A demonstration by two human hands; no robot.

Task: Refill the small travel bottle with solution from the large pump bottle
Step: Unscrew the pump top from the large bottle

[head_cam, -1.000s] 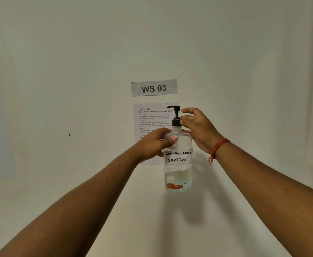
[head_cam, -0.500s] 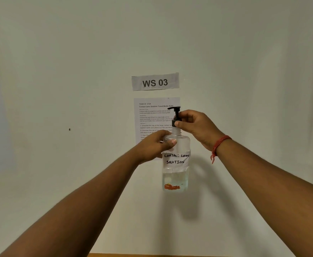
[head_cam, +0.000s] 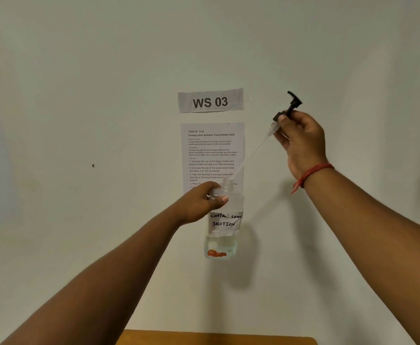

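The large pump bottle point(head_cam: 223, 220) is clear plastic with a white label hand-lettered "CONTACT LENS SOLUTION", a shallow pool of liquid and an orange mark near its base. It is held upright in the air in front of the wall, its long axis vertical and its uncapped neck pointing up. The left hand point(head_cam: 201, 201) grips its shoulder, fingers curled round it. The right hand point(head_cam: 301, 140) pinches the black pump head point(head_cam: 290, 107) up and to the right, nozzle aimed up-left; its clear dip tube point(head_cam: 250, 154) slants down-left, the lower end at the bottle's mouth. A strip of wooden counter point(head_cam: 216, 337) shows along the bottom edge.
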